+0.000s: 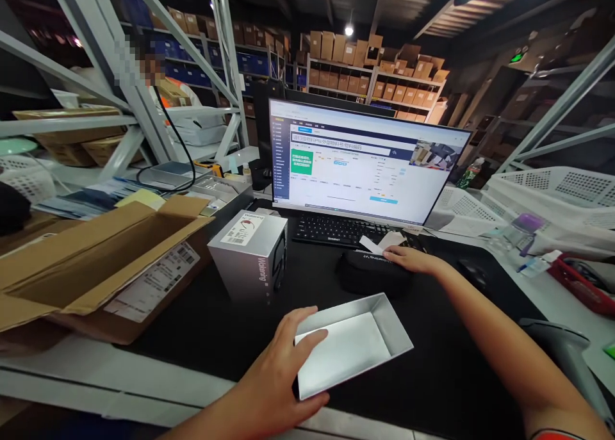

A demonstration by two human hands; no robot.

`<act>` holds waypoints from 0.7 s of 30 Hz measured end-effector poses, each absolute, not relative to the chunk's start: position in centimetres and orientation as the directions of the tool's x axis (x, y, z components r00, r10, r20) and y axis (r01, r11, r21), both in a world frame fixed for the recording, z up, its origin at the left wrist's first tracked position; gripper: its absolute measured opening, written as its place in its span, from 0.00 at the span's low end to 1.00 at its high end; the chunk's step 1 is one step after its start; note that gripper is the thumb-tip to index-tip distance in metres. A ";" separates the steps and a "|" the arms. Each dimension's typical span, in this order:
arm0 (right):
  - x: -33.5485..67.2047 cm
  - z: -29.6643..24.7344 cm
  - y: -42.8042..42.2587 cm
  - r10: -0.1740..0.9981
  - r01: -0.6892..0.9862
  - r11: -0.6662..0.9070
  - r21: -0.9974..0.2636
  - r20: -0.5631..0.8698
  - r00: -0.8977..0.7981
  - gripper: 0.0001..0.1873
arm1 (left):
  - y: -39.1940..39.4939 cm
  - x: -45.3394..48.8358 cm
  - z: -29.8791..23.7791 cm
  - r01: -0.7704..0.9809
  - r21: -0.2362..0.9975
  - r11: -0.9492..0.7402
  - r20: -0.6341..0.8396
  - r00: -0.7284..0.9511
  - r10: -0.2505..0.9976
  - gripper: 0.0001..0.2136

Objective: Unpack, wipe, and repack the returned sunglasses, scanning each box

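My left hand (288,363) grips the near left end of an open silver box (343,353), with fingers over its rim and wall. The inside of this shallow, tilted box looks bare. Further back, my right hand (407,259) has its fingers curled at the top edge of a soft black case (368,275). White paper strips (383,241) stick up beside those fingers; whether they are pinched too is hard to see. Left of the case, a taller silver box (250,254) with printed lettering and a barcode label stands upright on the black mat (432,369).
An opened cardboard carton (139,280) sits at the left. Behind the mat are a keyboard (331,230) and a monitor (355,171). On the right lie a mouse (473,273), a handheld scanner (560,350), a red tray (583,283) and white baskets (557,196). Another person (180,94) is at back left.
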State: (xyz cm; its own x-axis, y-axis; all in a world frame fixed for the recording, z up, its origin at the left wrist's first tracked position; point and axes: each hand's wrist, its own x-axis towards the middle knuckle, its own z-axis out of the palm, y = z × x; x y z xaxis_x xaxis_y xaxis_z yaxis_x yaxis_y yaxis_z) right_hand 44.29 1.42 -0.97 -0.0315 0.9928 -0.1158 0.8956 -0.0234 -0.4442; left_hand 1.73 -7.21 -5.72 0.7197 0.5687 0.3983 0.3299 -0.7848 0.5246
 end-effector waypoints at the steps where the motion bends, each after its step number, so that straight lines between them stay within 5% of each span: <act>1: 44.4 -0.9 1.7 0.990 0.893 -0.028 -0.449 -0.137 -0.038 0.23 | -6.8 1.8 -5.6 0.294 0.527 -0.797 0.403 0.739 0.539 0.39; 8: 43.7 -0.4 4.8 0.974 0.882 -0.012 -0.471 -0.204 -0.096 0.32 | -3.2 4.1 -4.5 0.120 0.581 -0.805 0.409 0.812 0.416 0.35; 17: 42.9 0.0 5.5 0.950 0.903 0.056 -0.426 -0.255 -0.180 0.22 | -2.2 3.9 -6.6 0.126 0.647 -0.752 0.367 0.813 0.452 0.34; 21: 42.3 0.3 5.4 0.971 0.933 0.105 -0.343 -0.169 -0.172 0.17 | -2.2 3.7 -6.7 0.099 0.634 -0.767 0.399 0.808 0.434 0.35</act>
